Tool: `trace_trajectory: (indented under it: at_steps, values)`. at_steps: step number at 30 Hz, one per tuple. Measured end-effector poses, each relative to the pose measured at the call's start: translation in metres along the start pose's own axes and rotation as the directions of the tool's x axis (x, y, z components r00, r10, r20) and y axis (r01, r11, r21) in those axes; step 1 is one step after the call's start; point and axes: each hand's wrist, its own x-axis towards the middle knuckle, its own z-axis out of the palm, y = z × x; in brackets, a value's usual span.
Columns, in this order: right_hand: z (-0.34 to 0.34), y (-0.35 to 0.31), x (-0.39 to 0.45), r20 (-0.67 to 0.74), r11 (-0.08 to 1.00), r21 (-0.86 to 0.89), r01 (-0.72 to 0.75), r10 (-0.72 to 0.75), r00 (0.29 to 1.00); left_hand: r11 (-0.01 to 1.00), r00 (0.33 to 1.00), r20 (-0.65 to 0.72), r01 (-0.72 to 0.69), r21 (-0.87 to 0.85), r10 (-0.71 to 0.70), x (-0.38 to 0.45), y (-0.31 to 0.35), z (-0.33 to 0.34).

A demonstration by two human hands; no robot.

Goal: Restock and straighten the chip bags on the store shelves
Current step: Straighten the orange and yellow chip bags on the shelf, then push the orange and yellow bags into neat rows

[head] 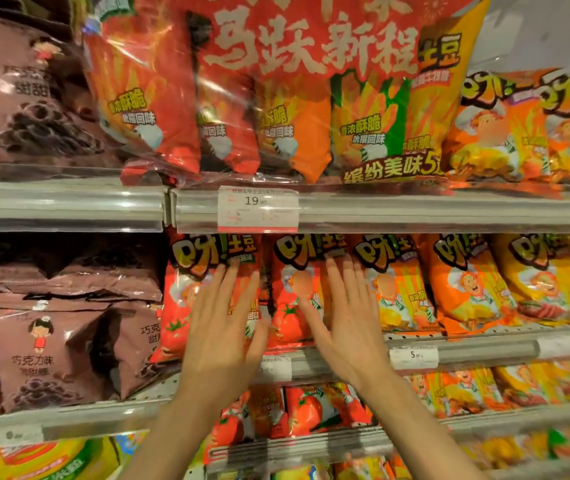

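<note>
We see both forearms cut off at bottom edge. Left hand (223, 327) flat, fingers spread, pressed on red tomato bag (186, 289), gripping nothing. Right hand (346, 320) likewise splayed, palm against second tomato bag (294, 306), covering its right half. Right of that hand: orange bags (467, 285), upright. Above both hands: price tag (257, 207) on shelf rail (69, 206), small print unreadable. Beyond: big multipack (311, 91), top cropped.
</note>
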Motion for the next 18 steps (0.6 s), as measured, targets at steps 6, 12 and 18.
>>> trace_trajectory:
  at_steps: [6, 12, 18]
  values:
    - [-0.015, 0.014, -0.064, 0.046, 0.948, 0.269, -0.171, 0.165, 0.985, 0.969, 0.994, 0.108, 0.04, -0.246, -0.014, -0.027, 0.042, 0.008]
    - [-0.033, 0.042, -0.108, 0.135, 0.858, 0.372, -0.354, 0.327, 0.935, 0.89, 0.981, 0.157, 0.168, -0.424, -0.111, -0.061, 0.072, 0.029]
    - [-0.055, 0.089, -0.123, 0.216, 0.764, 0.441, -0.472, 0.42, 0.881, 0.854, 0.946, 0.151, 0.323, -0.409, -0.286, -0.085, 0.116, 0.052]
